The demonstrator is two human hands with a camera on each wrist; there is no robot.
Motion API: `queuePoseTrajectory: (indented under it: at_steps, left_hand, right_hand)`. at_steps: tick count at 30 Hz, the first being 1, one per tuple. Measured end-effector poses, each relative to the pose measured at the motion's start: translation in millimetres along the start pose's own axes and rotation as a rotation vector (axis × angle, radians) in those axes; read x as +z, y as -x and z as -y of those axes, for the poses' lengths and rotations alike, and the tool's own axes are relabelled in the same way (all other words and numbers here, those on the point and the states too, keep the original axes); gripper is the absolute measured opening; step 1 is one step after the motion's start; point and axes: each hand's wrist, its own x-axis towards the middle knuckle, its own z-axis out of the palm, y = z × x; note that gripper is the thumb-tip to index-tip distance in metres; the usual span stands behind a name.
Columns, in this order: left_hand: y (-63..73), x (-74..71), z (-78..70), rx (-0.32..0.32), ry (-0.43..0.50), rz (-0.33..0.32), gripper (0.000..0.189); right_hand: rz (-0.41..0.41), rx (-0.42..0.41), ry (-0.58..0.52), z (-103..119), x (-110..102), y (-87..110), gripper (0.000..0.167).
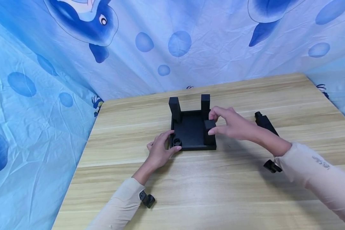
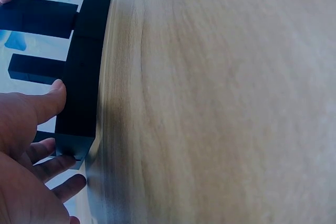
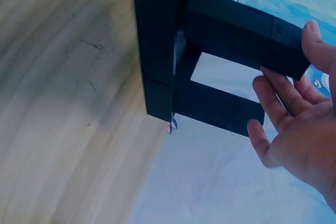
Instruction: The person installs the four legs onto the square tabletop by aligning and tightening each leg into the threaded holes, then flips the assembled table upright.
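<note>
A black square tray-like base [image 1: 191,129] with a raised rim lies on the table with its inside facing up. Black square legs rise from three of its corners: far left [image 1: 175,108], far right [image 1: 205,103] and near right [image 3: 236,30]. A round black socket [image 1: 176,142] shows at the near left corner. My left hand [image 1: 160,150] holds that corner, thumb on the front wall [image 2: 81,77] and fingers at the side. Up at the near right leg's top end, my right hand [image 1: 233,124] pinches it between thumb and fingers.
A loose black leg [image 1: 265,124] with a round threaded-looking end lies on the wooden table [image 1: 207,188], right of the base and partly behind my right forearm. Blue sheets [image 1: 126,73] with sea-animal prints hang behind the table and at its sides.
</note>
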Motion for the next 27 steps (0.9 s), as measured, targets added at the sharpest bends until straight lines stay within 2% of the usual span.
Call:
queuePoseTrajectory:
  at_steps: [2,7,11,15,20,24,27]
  left_hand:
    - [0.0,0.0,0.2,-0.003,0.001,0.001,0.064]
    - [0.2,0.2,0.7,-0.01,-0.004,0.001,0.064]
    - [0.4,0.6,0.9,-0.011,-0.005,0.001,0.064]
    - [0.6,0.6,0.9,-0.012,-0.007,0.003,0.065]
    - [0.9,0.0,0.4,-0.005,-0.001,0.004,0.065]
    - [1.0,-0.4,-0.1,-0.005,0.0,0.007,0.065]
    - [0.8,-0.5,-0.3,-0.006,-0.001,0.007,0.065]
  right_hand:
    - [-0.022,0.041,-0.009,1,3,1.1,0.037]
    - [-0.054,0.069,0.033,5,8,2.2,0.044]
    - [-0.017,0.067,0.089,8,4,3.4,0.056]
    - [0.042,0.009,0.101,9,-6,4.9,0.066]
    - [0.052,-0.11,0.065,7,-12,5.3,0.053]
    - [-0.012,-0.17,0.032,5,-9,4.1,0.038]
    - [-0.082,-0.161,0.036,3,-3,3.3,0.028]
